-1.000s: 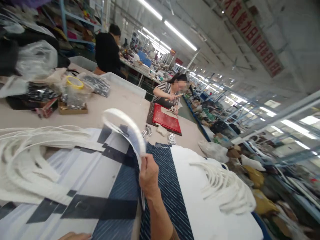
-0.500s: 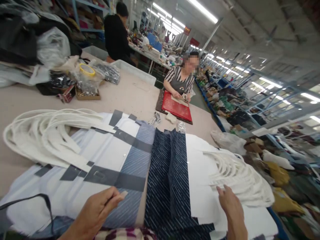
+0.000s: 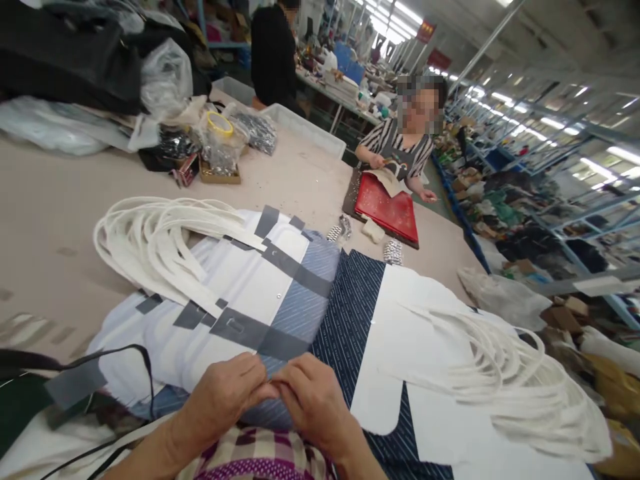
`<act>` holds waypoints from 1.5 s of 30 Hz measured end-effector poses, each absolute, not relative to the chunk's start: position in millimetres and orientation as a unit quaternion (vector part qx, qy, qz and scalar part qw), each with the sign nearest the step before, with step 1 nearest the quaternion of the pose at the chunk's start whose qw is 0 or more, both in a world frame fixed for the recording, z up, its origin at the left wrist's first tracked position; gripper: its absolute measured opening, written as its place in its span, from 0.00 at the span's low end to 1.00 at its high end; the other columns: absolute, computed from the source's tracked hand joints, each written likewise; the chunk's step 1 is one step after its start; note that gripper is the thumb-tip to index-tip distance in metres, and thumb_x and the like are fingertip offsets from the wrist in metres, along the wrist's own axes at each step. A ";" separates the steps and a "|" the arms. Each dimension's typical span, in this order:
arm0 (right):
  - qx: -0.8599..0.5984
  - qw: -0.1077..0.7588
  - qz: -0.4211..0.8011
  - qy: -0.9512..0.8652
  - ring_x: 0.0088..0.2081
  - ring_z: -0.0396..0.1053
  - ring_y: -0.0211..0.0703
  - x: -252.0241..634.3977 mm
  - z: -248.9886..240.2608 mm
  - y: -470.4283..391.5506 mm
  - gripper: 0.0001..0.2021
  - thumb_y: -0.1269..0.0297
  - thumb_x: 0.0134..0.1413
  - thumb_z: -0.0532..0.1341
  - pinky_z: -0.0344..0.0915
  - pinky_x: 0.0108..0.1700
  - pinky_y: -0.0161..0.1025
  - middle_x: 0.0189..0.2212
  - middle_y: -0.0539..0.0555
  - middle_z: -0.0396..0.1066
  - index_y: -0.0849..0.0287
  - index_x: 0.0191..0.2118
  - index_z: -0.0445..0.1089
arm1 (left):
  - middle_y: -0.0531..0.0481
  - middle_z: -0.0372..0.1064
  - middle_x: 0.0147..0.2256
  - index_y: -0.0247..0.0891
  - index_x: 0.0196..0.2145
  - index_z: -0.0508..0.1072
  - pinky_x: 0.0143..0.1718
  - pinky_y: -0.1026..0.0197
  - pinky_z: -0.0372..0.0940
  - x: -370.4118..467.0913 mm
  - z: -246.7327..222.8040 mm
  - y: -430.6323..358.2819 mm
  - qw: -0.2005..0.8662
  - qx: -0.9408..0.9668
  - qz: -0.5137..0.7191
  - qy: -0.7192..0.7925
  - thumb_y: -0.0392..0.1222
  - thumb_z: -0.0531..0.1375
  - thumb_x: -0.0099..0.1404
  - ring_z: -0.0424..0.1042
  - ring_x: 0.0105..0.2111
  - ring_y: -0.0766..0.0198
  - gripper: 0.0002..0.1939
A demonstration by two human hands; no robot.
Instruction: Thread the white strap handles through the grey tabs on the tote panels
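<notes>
My left hand (image 3: 227, 387) and my right hand (image 3: 313, 393) meet in front of my body, both closed with fingertips pinched together. Whatever they pinch is too small or hidden to make out. Just beyond them lies a stack of white and light-blue striped fabric panels (image 3: 295, 313) with dark grey strips (image 3: 255, 333) across it. White looped straps (image 3: 150, 247) rest on its left part. To the right, dark navy patterned fabric (image 3: 350, 313) lies beside white panels (image 3: 400, 327), which carry another bundle of white straps (image 3: 540, 393).
Across the table (image 3: 295, 180) a person in a striped top works over a red board (image 3: 385, 207). Small metal-looking bundles (image 3: 393, 252) lie nearby. At the back left are a yellow tape roll (image 3: 220, 124), plastic bags (image 3: 167, 77) and a small box (image 3: 220, 173).
My right hand has moved left from the right-hand straps to meet my left hand. The small pale piece in my left fingertips is now hidden. The view has shifted; the co-worker's hands have parted.
</notes>
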State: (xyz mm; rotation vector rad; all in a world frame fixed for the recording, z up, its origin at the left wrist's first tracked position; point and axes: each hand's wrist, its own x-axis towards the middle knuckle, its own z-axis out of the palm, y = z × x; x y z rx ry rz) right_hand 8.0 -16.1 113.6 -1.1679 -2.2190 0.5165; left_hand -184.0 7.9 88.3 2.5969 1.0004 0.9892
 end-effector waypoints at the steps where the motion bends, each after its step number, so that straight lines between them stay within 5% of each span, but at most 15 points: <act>1: -0.432 0.280 0.190 -0.836 0.32 0.69 0.41 6.3 110.7 -13.1 0.08 0.70 0.64 0.55 0.66 0.35 0.37 0.29 0.53 0.73 0.58 0.37 0.72 | 0.56 0.63 0.21 0.40 0.26 0.64 0.24 0.62 0.57 -186.5 86.1 7.8 0.109 0.870 0.332 0.347 0.49 0.48 0.76 0.66 0.22 0.66 0.21; 6: -0.452 0.309 0.197 -0.813 0.30 0.70 0.41 -9.7 98.8 3.5 0.08 0.73 0.60 0.56 0.66 0.34 0.37 0.27 0.52 0.73 0.58 0.34 0.71 | 0.55 0.70 0.25 0.40 0.31 0.69 0.28 0.64 0.61 -198.9 72.5 12.0 0.199 0.839 0.304 0.404 0.46 0.47 0.76 0.71 0.25 0.66 0.19; 12: -0.559 0.380 0.344 -0.652 0.27 0.70 0.37 -43.9 72.3 33.8 0.06 0.71 0.51 0.59 0.66 0.33 0.33 0.24 0.48 0.74 0.57 0.28 0.73 | 0.54 0.69 0.23 0.39 0.28 0.70 0.29 0.65 0.61 -218.4 69.1 30.0 0.228 0.807 0.333 0.431 0.39 0.50 0.74 0.70 0.24 0.67 0.16; 20: -0.664 0.407 0.493 -0.389 0.21 0.66 0.36 -17.7 0.0 105.0 0.16 0.53 0.49 0.63 0.65 0.25 0.34 0.20 0.50 0.71 0.64 0.33 0.75 | 0.58 0.70 0.24 0.42 0.29 0.71 0.29 0.68 0.63 -250.8 47.8 33.6 0.386 0.689 0.299 0.536 0.47 0.54 0.70 0.71 0.25 0.67 0.14; 31: -0.700 0.339 0.443 -0.447 0.21 0.66 0.38 -31.9 -14.5 128.8 0.10 0.58 0.49 0.62 0.61 0.26 0.34 0.18 0.45 0.68 0.60 0.33 0.72 | 0.56 0.73 0.27 0.43 0.31 0.71 0.33 0.66 0.66 -272.5 27.7 40.6 0.409 0.637 0.281 0.589 0.50 0.52 0.69 0.74 0.29 0.63 0.13; 37: -0.754 0.261 0.275 -0.536 0.22 0.66 0.42 -12.8 -2.3 141.8 0.16 0.56 0.37 0.72 0.61 0.30 0.37 0.17 0.45 0.66 0.57 0.29 0.68 | 0.55 0.71 0.27 0.42 0.30 0.71 0.32 0.66 0.65 -273.0 31.0 40.6 0.436 0.623 0.295 0.579 0.50 0.52 0.69 0.72 0.28 0.63 0.15; 42: -0.644 0.314 0.260 -0.647 0.26 0.68 0.38 -68.8 24.2 123.6 0.09 0.57 0.55 0.64 0.64 0.32 0.35 0.24 0.48 0.70 0.58 0.36 0.72 | 0.53 0.72 0.27 0.41 0.29 0.75 0.33 0.66 0.66 -276.5 41.4 31.3 0.493 0.623 0.293 0.533 0.48 0.54 0.69 0.73 0.29 0.64 0.16; 45: -0.553 0.245 0.214 -0.767 0.34 0.71 0.44 -122.9 32.3 107.3 0.14 0.54 0.53 0.67 0.67 0.35 0.37 0.34 0.53 0.72 0.56 0.41 0.72 | 0.53 0.73 0.27 0.43 0.31 0.79 0.32 0.67 0.67 -277.0 51.3 21.7 0.516 0.644 0.276 0.493 0.47 0.56 0.68 0.74 0.29 0.64 0.14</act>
